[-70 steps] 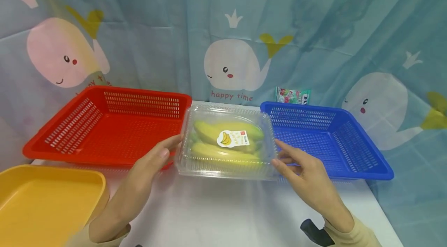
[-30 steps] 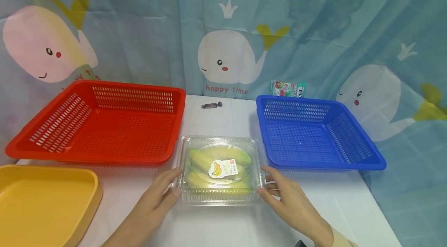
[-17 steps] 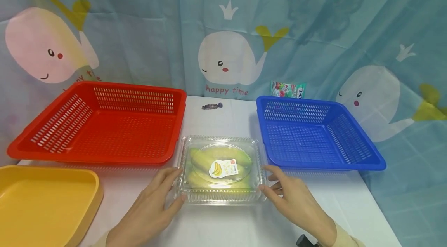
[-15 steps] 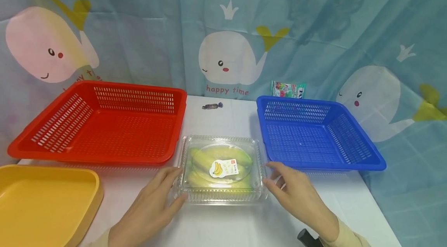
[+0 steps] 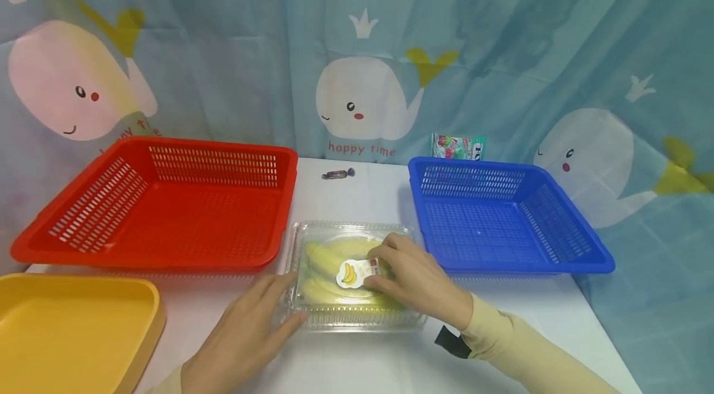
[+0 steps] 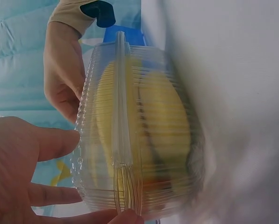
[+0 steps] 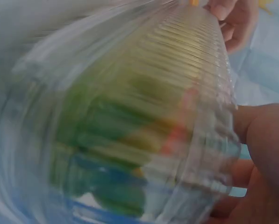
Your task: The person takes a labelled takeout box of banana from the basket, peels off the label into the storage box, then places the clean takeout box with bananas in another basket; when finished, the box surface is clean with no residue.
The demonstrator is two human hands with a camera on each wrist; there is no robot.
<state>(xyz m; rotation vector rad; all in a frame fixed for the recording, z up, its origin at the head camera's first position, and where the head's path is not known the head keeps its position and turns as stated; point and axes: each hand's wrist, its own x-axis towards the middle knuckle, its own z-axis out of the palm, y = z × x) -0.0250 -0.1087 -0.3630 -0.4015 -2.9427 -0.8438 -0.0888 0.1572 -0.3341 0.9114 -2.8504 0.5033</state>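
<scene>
A clear plastic clamshell box (image 5: 362, 319) of bananas (image 5: 322, 261) lies on the white table, with a white banana-print label (image 5: 349, 274) on its lid. At the box's left edge, my left hand (image 5: 240, 326) touches the rim with straight, spread fingers; the left wrist view shows its thumb (image 6: 60, 142) against the lid edge. My right hand (image 5: 418, 282) reaches over the lid, thumb and forefinger bent and apart at the label's right end. The right wrist view is blurred and filled by the box side (image 7: 130, 126), with my right hand (image 7: 270, 154) beside it.
A red basket (image 5: 195, 214) stands back left, a blue basket (image 5: 480, 223) back right, and a yellow tray (image 5: 72, 332) front left. Between the baskets lies a wrapped candy (image 5: 338, 175). Behind the blue one is a snack packet (image 5: 454, 147), against a printed curtain (image 5: 234, 72).
The box came down toward me onto the table, uncovering the candy. My right hand has since left the box's right edge and moved left over the lid to the label.
</scene>
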